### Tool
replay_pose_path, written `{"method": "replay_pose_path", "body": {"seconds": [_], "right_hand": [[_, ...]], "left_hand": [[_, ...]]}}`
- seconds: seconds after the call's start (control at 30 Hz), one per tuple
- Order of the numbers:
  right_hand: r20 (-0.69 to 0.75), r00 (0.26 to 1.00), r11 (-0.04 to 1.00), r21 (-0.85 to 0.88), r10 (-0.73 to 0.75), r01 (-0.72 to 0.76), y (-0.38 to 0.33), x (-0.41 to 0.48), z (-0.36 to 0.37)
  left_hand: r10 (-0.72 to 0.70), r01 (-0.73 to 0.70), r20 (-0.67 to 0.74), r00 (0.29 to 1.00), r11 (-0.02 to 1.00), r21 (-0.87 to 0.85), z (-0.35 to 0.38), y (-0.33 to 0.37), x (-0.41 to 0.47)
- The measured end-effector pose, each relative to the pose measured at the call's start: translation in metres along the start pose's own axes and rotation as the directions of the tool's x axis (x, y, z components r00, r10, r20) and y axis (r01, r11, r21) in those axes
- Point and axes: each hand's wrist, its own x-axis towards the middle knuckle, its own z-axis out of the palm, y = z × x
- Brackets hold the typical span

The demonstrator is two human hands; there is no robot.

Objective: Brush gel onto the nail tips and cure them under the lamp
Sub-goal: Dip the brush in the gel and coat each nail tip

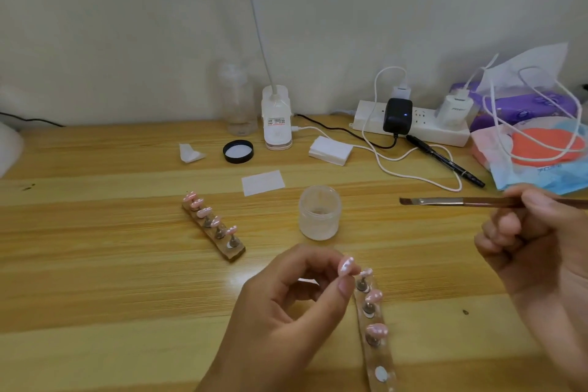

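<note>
Left of the open jar (319,212) on the table (95,264), a wooden strip (237,253) of pink nail tips lay slanted, its long axis running from far-left to near-right. In front of the jar, the left hand (286,312) pinched a single pink nail tip (346,266) between thumb and fingertips. A second strip (377,356), front-right of the jar, ran lengthwise toward the person. Right of the jar, the brush (445,201) lay level, its long axis left-right and its bristles pointing left toward the jar but apart from it. The right hand (541,242) gripped it with curled fingers.
</note>
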Motion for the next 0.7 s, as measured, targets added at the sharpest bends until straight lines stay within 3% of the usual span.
{"method": "replay_pose_path", "body": {"seconds": [0.23, 0.7], "right_hand": [[0.159, 0.986, 0.996, -0.061, -0.048, 0.058, 0.007, -0.006, -0.001], [0.186, 0.981, 0.989, -0.145, 0.059, -0.032, 0.011, -0.015, 0.004]], "left_hand": [[-0.107, 0.108, 0.048, 0.993, 0.994, -0.032, -0.002, -0.004, 0.005], [-0.120, 0.123, 0.083, 0.989, 0.992, -0.032, -0.001, -0.006, 0.008]]}}
